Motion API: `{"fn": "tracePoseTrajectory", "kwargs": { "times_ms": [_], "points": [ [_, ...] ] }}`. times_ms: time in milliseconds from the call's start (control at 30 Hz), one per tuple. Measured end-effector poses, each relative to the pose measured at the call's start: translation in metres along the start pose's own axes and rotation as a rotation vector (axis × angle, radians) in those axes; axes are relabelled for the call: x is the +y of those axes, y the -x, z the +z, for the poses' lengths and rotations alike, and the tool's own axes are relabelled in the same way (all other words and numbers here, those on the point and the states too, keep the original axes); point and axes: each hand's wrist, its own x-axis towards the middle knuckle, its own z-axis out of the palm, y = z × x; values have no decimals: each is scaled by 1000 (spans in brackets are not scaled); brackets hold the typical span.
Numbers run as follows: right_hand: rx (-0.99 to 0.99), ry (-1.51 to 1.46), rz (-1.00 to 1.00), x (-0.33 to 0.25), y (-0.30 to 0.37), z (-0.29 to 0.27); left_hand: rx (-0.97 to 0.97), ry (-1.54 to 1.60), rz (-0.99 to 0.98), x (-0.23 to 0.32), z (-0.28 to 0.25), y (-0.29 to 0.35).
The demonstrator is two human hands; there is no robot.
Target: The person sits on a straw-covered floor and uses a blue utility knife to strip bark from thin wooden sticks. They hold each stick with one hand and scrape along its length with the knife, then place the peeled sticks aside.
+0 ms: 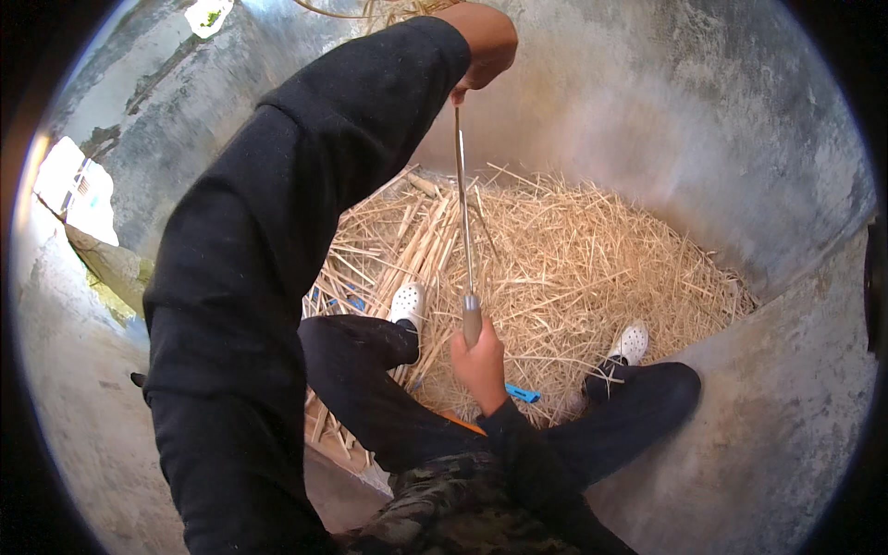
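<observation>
My right hand (479,368) is wrapped round the handle of a long, thin-bladed knife (465,217). Its blade points away from me, nearly straight up the picture, with a metal collar where it meets the handle. My left arm, in a black sleeve, reaches far forward. At its end my left hand (488,44) is bent down, its fingertips closed at the far end of the blade. What those fingers pinch is mostly hidden. Thin, pale curved strips (393,11) show beside the left hand at the top edge.
Pale straw-like shavings (592,264) heap between and beyond my feet in white clogs (407,303). Longer split sticks (425,236) lie on the left. A blue box cutter (523,394) rests near my right wrist. Weathered concrete walls (721,120) stand around; bright openings (79,190) break the left one.
</observation>
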Motion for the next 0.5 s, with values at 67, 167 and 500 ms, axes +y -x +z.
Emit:
{"fn": "tracePoseTrajectory", "kwargs": {
  "times_ms": [67,167,500],
  "points": [
    [31,-68,-58,-7,1,-2,-2,-29,-47,-3,-8,4],
    [-6,-129,0,-42,4,-15,9,-13,9,4,-8,2],
    [-16,-52,83,40,2,-11,955,-76,135,25,34,10]
  ]
}}
